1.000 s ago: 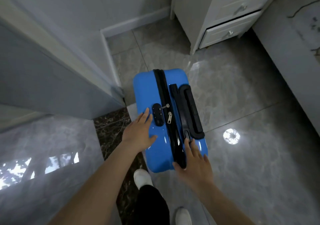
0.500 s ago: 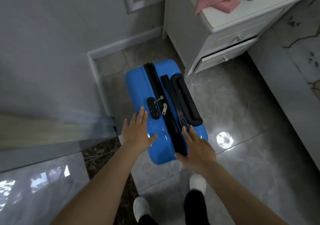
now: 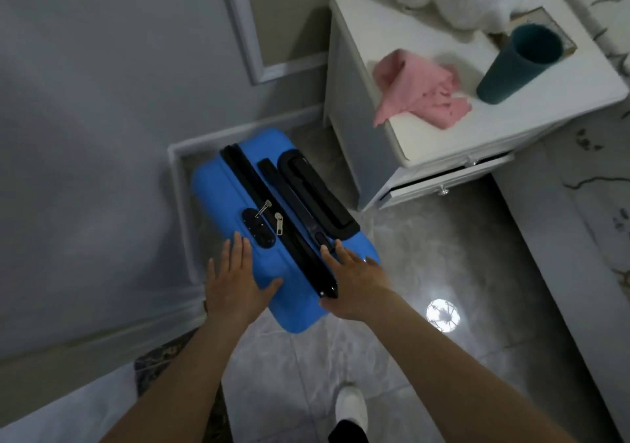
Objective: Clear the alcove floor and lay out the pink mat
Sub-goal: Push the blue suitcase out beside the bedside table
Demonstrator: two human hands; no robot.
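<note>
the alcove floor (image 3: 191, 170) is not yet cleared: the blue suitcase (image 3: 235, 204) is stood in it, pressed on top by the left hand (image 3: 235, 282) and right hand (image 3: 354, 282), both spread flat. the pink mat (image 3: 419, 95) is left crumpled on the white counter (image 3: 426, 136), not laid out.

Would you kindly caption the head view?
Both hands, left and right, rest flat on a blue suitcase near the nightstand.
</note>
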